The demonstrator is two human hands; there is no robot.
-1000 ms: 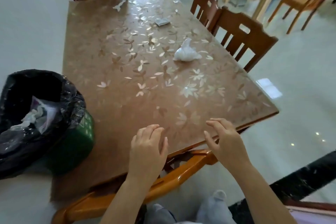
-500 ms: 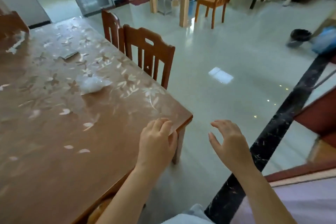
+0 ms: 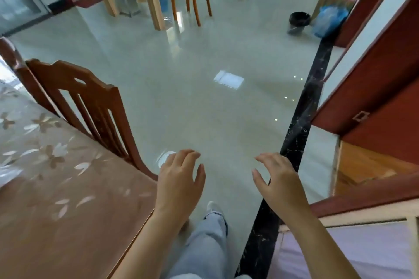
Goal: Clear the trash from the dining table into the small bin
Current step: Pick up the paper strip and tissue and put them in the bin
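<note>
The left hand (image 3: 179, 186) and right hand (image 3: 280, 184) are held loosely spread, with nothing gripped. The dining table (image 3: 56, 210) is seen just beside the left hand.

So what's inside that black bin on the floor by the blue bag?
Only a black liner folded over the rim of the bin shows. Its inside is dark and far off; contents cannot be seen.
</note>
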